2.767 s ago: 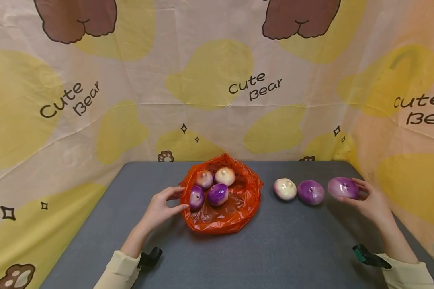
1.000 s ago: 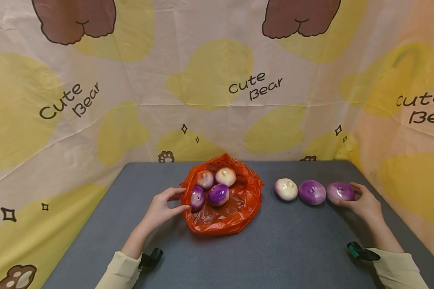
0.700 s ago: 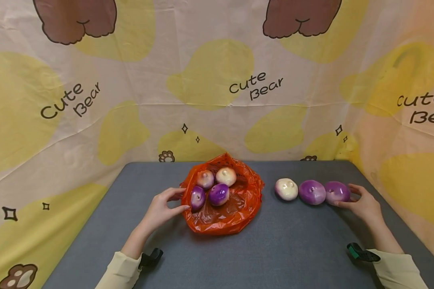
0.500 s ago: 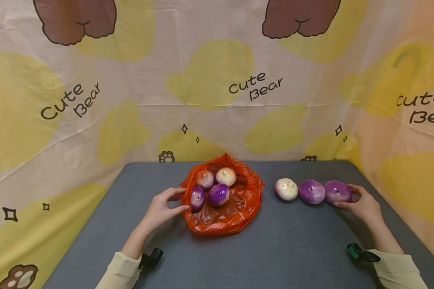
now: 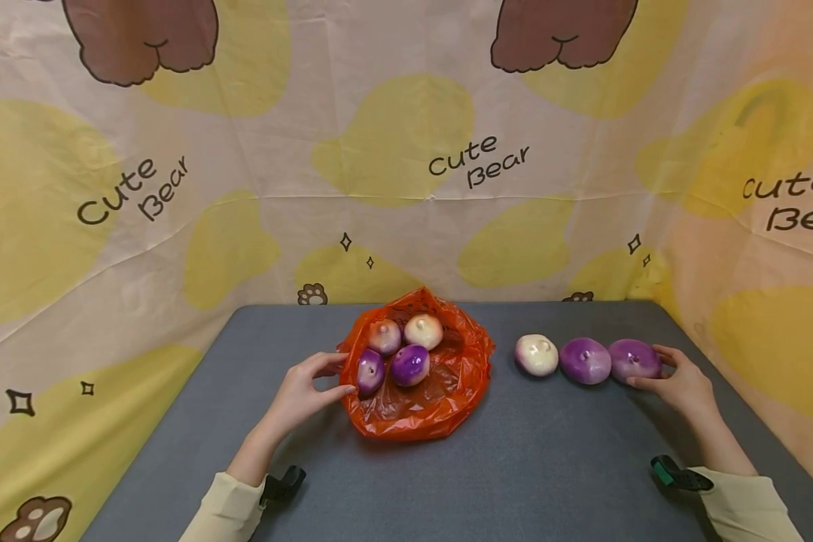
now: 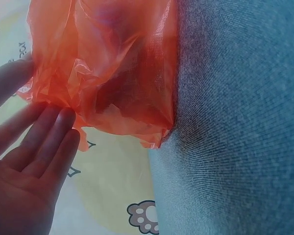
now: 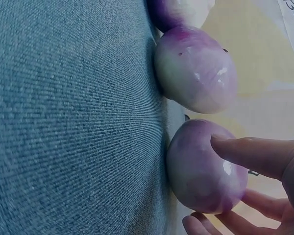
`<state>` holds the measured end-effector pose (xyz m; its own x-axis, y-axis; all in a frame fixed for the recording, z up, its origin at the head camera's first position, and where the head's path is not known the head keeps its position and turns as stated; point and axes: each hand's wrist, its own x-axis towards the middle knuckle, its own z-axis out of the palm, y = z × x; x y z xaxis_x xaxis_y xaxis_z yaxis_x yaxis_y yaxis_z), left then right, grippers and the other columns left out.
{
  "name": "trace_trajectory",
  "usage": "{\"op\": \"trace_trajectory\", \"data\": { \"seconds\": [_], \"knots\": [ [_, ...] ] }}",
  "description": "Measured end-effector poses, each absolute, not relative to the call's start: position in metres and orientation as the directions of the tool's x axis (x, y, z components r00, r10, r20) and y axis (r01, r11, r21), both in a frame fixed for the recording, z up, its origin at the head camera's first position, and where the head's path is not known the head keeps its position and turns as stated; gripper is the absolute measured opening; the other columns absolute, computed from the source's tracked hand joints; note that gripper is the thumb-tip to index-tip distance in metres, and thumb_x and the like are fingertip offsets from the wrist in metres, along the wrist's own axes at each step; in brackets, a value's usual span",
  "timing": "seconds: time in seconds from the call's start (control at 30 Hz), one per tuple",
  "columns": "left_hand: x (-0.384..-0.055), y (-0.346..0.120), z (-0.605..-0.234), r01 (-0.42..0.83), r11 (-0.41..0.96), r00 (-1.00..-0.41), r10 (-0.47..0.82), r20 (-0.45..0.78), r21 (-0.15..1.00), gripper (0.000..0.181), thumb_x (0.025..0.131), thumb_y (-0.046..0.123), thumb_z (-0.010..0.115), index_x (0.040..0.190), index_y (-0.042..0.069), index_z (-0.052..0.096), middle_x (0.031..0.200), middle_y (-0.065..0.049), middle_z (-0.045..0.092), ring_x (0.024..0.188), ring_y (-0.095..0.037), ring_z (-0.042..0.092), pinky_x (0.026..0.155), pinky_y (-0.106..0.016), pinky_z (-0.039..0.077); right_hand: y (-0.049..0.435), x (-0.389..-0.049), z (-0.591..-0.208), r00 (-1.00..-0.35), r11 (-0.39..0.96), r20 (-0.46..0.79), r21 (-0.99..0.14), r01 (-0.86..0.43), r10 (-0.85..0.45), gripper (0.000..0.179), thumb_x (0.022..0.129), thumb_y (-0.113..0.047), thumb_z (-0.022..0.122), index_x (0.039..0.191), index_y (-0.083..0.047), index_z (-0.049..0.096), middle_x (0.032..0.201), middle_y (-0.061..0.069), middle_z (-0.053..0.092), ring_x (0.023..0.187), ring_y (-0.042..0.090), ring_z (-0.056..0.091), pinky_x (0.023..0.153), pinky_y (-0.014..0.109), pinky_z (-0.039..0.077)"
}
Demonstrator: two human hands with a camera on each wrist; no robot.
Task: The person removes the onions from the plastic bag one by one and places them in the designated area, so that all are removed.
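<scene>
My right hand holds a purple onion at the right end of a row on the table. In the right wrist view, the thumb lies on this onion and the fingers curve round its far side. A narrow gap parts it from the middle purple onion; a whiter onion sits left of that. My left hand holds the left side of an orange-red plastic bag, thumb and fingers apart on its wall. Several purple and white onions lie inside the bag's wide mouth.
A grey cloth-like surface covers the table. Behind it and on both sides hangs a printed fabric backdrop, which meets the table's far edge.
My right hand has brought its onion leftward, closer to the middle onion, with tiny shifts in the last half second. The left hand and the bag have stayed put.
</scene>
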<state>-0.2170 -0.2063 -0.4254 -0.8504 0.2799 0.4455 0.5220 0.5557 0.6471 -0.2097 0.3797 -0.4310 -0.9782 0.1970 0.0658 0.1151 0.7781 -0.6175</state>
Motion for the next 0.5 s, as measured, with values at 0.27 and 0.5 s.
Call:
{"op": "trace_trajectory", "data": {
  "seconds": [0.27,0.5],
  "knots": [
    [-0.2175,-0.2059,-0.4251,0.517,0.553,-0.854,0.278,0.439,0.654,0.047,0.075,0.022,0.081,0.117,0.009,0.065,0.110,-0.006,0.067,0.094,-0.024,0.067,0.084,-0.042,0.055,0.3814,-0.2099,-0.4307,-0.979,0.765,0.030,-0.629,0.137,0.201,0.090,0.082,-0.042,0.071,0.141,0.011,0.026,0.136,0.041,0.035,0.119,0.054,0.043,0.089,0.063,0.042],
    [-0.2175,-0.2070,-0.4257,0.525,0.556,-0.848,0.281,0.448,0.644,0.047,0.075,0.025,0.081,0.117,0.012,0.065,0.109,-0.003,0.067,0.094,-0.021,0.067,0.083,-0.039,0.056,0.3831,-0.2084,-0.4291,-0.981,0.757,0.019,-0.640,0.134,0.191,0.091,0.083,-0.043,0.070,0.141,0.011,0.025,0.137,0.041,0.034,0.120,0.053,0.043,0.091,0.062,0.043]
  ]
}}
